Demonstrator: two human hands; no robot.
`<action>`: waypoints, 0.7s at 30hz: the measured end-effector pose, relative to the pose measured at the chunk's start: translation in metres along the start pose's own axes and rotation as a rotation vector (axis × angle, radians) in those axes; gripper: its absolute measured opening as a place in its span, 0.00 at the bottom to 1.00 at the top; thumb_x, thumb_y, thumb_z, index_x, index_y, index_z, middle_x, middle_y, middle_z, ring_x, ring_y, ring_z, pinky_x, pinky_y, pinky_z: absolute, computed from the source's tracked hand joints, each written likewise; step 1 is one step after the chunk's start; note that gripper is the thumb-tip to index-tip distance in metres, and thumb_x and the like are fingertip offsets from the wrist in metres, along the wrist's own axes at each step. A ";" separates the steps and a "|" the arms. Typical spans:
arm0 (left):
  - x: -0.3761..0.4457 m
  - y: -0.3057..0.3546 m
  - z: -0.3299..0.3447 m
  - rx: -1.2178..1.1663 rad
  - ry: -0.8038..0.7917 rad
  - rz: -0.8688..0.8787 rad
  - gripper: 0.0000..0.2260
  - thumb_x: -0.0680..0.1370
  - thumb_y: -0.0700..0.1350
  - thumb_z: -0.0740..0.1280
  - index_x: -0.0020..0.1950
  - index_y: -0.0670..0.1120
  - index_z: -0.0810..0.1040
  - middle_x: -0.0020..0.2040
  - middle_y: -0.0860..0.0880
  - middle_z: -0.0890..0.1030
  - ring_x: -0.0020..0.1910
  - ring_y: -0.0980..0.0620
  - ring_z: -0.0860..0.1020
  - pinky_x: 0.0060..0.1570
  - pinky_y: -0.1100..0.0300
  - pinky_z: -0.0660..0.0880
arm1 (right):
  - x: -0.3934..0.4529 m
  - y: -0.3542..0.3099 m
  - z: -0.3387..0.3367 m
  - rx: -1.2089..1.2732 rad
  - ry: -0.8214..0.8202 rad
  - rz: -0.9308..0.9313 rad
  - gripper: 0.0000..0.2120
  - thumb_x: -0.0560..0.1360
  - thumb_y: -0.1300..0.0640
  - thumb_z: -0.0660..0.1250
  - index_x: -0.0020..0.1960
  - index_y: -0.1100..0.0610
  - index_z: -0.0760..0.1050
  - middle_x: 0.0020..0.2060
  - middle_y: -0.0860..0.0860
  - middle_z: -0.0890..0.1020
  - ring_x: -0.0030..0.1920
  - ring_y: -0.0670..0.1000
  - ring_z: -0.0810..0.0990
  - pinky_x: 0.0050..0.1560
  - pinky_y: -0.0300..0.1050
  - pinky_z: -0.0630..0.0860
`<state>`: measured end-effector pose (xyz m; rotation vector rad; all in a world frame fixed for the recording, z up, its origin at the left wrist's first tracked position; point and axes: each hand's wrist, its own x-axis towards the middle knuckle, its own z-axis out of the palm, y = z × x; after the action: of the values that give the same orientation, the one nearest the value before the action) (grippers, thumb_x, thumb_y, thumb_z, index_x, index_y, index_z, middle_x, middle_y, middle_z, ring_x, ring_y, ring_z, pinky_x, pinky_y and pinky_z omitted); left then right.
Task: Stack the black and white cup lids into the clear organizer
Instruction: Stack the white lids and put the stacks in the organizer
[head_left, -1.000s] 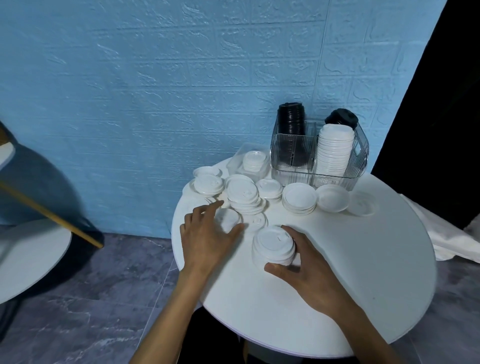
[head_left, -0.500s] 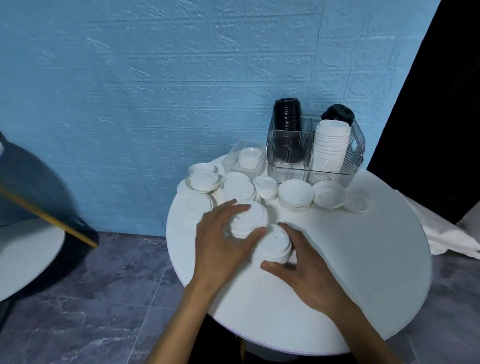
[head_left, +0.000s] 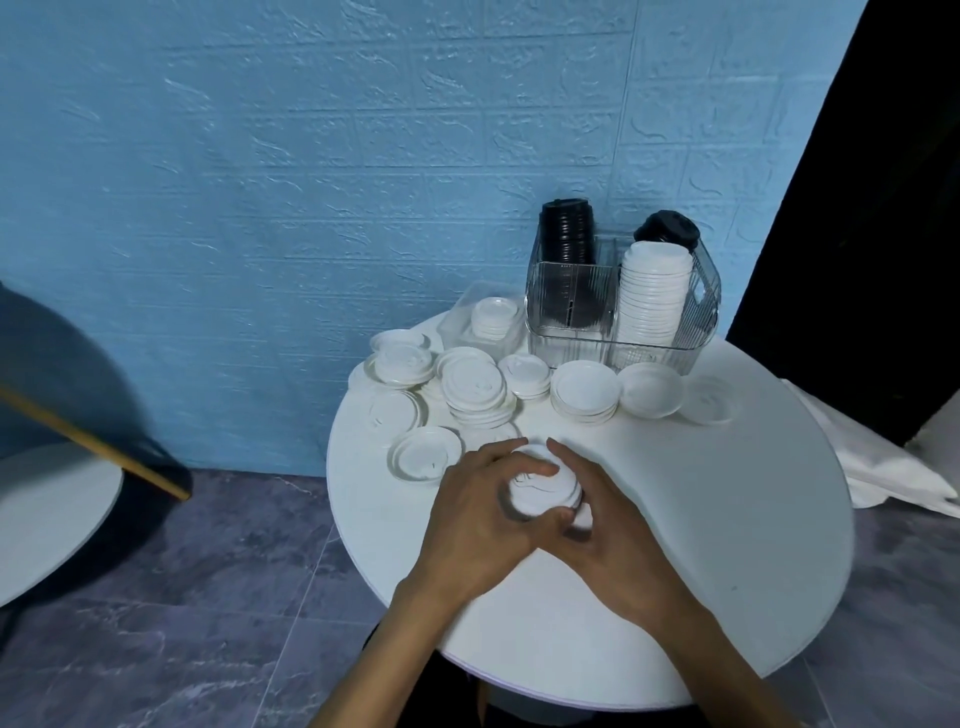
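In the middle of the frame, a small pile of white lids (head_left: 543, 488) is held by the curled fingers of the left hand (head_left: 480, 512) and right hand (head_left: 605, 525); being light, thin and slippery, it is best squeezed gently at its sides.

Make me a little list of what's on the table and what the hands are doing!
hands: left hand and right hand both grip a small stack of white lids
organizer: clear, at the table's far edge, holding black lids and a tall white pile
loose lids: white, scattered before the organizer
table: round, white
wall: blue
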<state>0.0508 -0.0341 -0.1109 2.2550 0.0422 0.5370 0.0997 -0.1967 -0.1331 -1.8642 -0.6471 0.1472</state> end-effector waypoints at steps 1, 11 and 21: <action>-0.001 -0.002 0.000 -0.001 -0.004 0.010 0.18 0.66 0.62 0.76 0.55 0.62 0.84 0.63 0.70 0.77 0.65 0.68 0.73 0.68 0.61 0.70 | 0.000 0.000 0.000 0.007 -0.002 0.002 0.35 0.69 0.43 0.72 0.74 0.38 0.64 0.69 0.35 0.72 0.67 0.33 0.71 0.57 0.25 0.72; -0.004 -0.020 -0.035 0.085 0.144 -0.017 0.18 0.72 0.66 0.68 0.61 0.67 0.80 0.64 0.67 0.76 0.66 0.62 0.69 0.64 0.60 0.63 | -0.001 0.006 0.001 0.004 0.032 0.024 0.39 0.66 0.40 0.79 0.72 0.34 0.66 0.68 0.33 0.72 0.68 0.39 0.72 0.60 0.42 0.80; -0.005 -0.051 -0.047 0.425 0.077 -0.251 0.11 0.71 0.52 0.75 0.52 0.62 0.84 0.56 0.65 0.82 0.63 0.56 0.75 0.55 0.59 0.56 | 0.001 0.001 0.002 -0.051 0.024 0.020 0.38 0.68 0.45 0.79 0.72 0.35 0.64 0.69 0.34 0.71 0.68 0.31 0.68 0.58 0.22 0.67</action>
<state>0.0348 0.0330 -0.1219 2.5852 0.5146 0.5149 0.0998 -0.1952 -0.1345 -1.9189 -0.6207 0.1226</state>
